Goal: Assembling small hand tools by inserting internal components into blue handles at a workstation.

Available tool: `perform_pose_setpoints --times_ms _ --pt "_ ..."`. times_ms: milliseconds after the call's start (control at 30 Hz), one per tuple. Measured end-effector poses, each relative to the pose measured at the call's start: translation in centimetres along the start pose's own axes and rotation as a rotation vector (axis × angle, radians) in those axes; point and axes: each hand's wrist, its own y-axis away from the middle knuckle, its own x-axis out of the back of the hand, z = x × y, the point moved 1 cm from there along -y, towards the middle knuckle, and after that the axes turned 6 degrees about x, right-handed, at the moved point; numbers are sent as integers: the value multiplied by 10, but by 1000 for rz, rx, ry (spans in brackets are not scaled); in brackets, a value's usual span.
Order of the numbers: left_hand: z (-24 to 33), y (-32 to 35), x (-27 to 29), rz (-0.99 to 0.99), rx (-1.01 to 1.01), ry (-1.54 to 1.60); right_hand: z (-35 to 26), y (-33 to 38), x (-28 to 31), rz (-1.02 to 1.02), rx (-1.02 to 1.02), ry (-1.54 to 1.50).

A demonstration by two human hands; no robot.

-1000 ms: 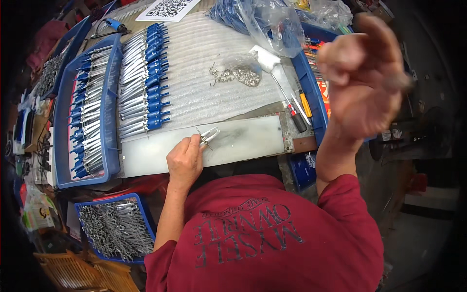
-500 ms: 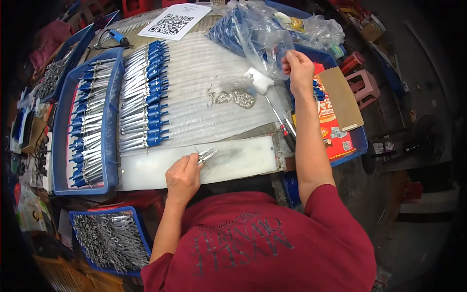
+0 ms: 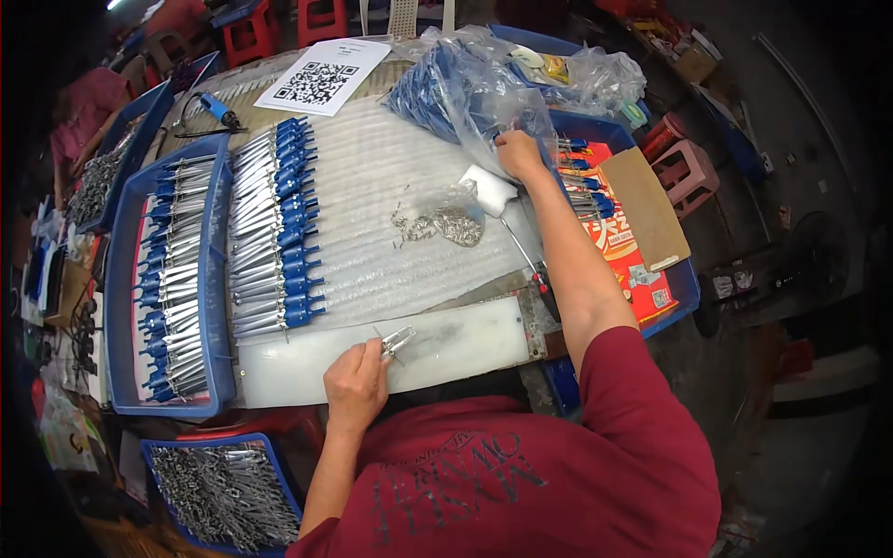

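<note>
My left hand [image 3: 357, 383] is closed at the near edge of the white board [image 3: 465, 339]. Between its fingertips is a small shiny metal piece with a narrow loop [image 3: 400, 339]; a thin pin-like end sticks out beside it. My right hand [image 3: 519, 154] is stretched forward to the mouth of a clear plastic bag [image 3: 479, 102] full of blue parts. Its fingers are curled and partly hidden against the plastic, so what they hold cannot be made out. Below that hand lie a white foam-like block [image 3: 488, 191] and a screwdriver-like tool [image 3: 542, 288].
Blue-ended metal rods [image 3: 274, 232] lie in a row beside a blue tray [image 3: 223, 307] of similar rods. Small metal pins [image 3: 456, 226] are heaped mid-table. Another blue tray [image 3: 684, 288] stands right, with cardboard [image 3: 646, 205]. A bin of metal parts [image 3: 223, 493] sits lower left.
My right hand has moved left and down, from the bag's right edge to its mouth. My left hand still holds the looped metal piece. The whole view has shifted slightly.
</note>
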Motion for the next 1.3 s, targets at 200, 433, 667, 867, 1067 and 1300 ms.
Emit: perform_pose_setpoints --times_ms 200,433,667,867,1067,1300 --pt "0 -2 0 -3 -4 11 7 -22 -23 178 95 14" --pt "0 -2 0 -35 -7 -3 3 -42 -41 145 186 199" --pt "-2 -1 -2 -36 -5 -11 9 -56 -47 -9 116 147" --pt "-2 -2 -2 -30 -13 7 11 -46 -23 -165 188 54" --pt "-2 -1 -1 7 -15 18 -10 -19 11 -307 187 -89" --pt "0 -1 0 4 -17 13 1 -10 13 -81 -6 -131"
